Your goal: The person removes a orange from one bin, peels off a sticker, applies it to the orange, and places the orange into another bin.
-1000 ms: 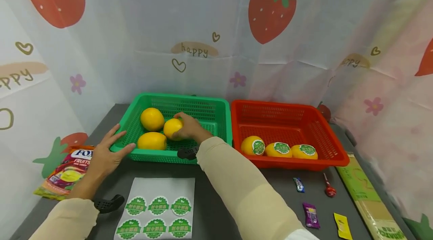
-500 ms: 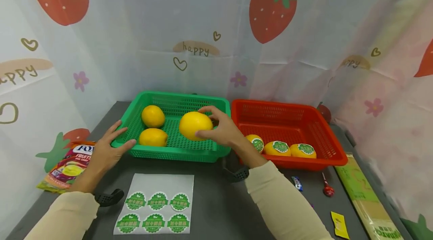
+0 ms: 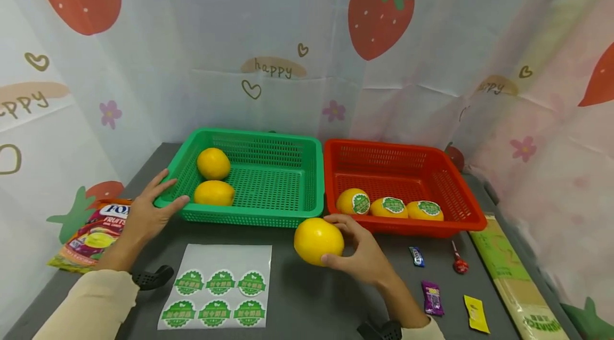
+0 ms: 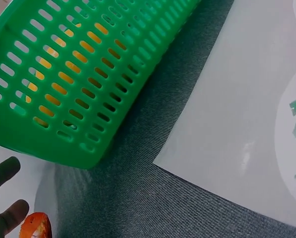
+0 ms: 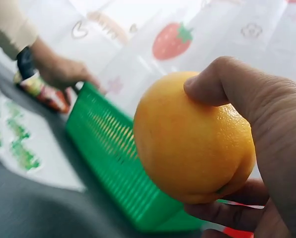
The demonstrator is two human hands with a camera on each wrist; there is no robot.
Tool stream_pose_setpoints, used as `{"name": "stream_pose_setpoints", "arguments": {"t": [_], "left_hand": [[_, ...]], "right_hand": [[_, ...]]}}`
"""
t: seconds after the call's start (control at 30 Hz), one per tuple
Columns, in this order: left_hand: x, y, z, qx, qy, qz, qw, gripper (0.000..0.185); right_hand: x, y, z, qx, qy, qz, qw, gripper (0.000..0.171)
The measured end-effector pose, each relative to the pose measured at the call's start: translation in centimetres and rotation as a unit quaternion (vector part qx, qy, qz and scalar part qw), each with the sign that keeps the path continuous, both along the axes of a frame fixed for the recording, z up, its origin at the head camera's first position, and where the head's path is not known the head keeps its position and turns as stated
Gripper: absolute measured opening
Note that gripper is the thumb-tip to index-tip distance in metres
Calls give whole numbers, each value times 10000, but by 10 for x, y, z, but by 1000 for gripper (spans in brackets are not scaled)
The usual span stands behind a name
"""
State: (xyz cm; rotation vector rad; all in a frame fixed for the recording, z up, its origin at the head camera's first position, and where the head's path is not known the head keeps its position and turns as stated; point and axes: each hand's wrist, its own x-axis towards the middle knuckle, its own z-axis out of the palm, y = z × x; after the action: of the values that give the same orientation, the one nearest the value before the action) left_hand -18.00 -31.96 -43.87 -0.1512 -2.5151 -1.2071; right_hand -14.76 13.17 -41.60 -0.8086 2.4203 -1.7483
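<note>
My right hand (image 3: 361, 255) grips a yellow-orange orange (image 3: 318, 241) between thumb and fingers, over the dark table in front of the baskets. The right wrist view shows the thumb on the upper side of the orange (image 5: 187, 139) and fingers beneath it. My left hand (image 3: 150, 215) rests at the near left corner of the green basket (image 3: 254, 216), its fingers spread along the rim. Two more oranges (image 3: 213, 193) lie inside that basket, at its left. A white sheet of round green stickers (image 3: 220, 281) lies on the table between the hands.
Right of the green basket stands a red basket (image 3: 408, 226) with three stickered oranges (image 3: 389, 207) along its near side. A candy bag (image 3: 93, 236) is at the left. Small sweets (image 3: 433, 298), a lollipop (image 3: 460, 264) and a long green packet (image 3: 518, 286) lie at the right.
My right hand has lifted one orange out of the green basket and brought it right and nearer, to in front of the baskets. The left hand has stayed at the basket's corner.
</note>
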Motion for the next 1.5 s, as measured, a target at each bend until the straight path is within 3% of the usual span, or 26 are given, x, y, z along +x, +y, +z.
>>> {"name": "stream_pose_setpoints", "arguments": {"t": [0.17, 0.27, 0.37, 0.47, 0.6, 0.7, 0.77, 0.8, 0.83, 0.9, 1.03, 1.17, 1.33, 1.5], "left_hand": [[-1, -3, 8, -237, -91, -10, 9997, 65], [1, -5, 18, -555, 63, 76, 9984, 69], [5, 1, 28, -717, 551, 186, 9957, 69], [11, 17, 40, -496, 1197, 214, 9913, 64], [26, 46, 59, 59, 2348, -127, 9719, 54], [39, 71, 65, 632, 3063, -873, 9458, 48], [48, 88, 60, 989, 3192, -1433, 9315, 45], [53, 96, 55, 1119, 3160, -1658, 9274, 44], [57, 104, 49, 1186, 3017, -1811, 9285, 42], [63, 117, 32, 1206, 2615, -1941, 9377, 42], [70, 132, -2, 973, 1692, -1723, 9655, 42], [71, 138, -29, 772, 1329, -1609, 9749, 37], [70, 140, -50, 448, 958, -1697, 9798, 28], [71, 141, -58, -18, 230, -1675, 9856, 20]], "right_hand": [[10, 7, -25, 197, -317, -160, 9992, 60], [12, 8, -36, 340, -390, -110, 9986, 61], [15, 11, -44, 540, -427, -64, 9976, 61], [18, 14, -50, 728, -417, -67, 9964, 61], [19, 16, -55, 775, -347, -43, 9964, 62], [19, 17, -59, 784, -344, 14, 9963, 63], [18, 18, -62, 794, -396, 60, 9960, 64], [18, 18, -63, 797, -434, 80, 9958, 64], [18, 18, -64, 787, -462, 95, 9958, 65], [18, 18, -65, 734, -497, 117, 9960, 66], [18, 17, -64, 631, -512, 151, 9966, 68], [18, 17, -65, 597, -508, 186, 9968, 68], [19, 18, -65, 618, -503, 238, 9965, 69], [19, 18, -65, 576, -515, 250, 9967, 69]]}}
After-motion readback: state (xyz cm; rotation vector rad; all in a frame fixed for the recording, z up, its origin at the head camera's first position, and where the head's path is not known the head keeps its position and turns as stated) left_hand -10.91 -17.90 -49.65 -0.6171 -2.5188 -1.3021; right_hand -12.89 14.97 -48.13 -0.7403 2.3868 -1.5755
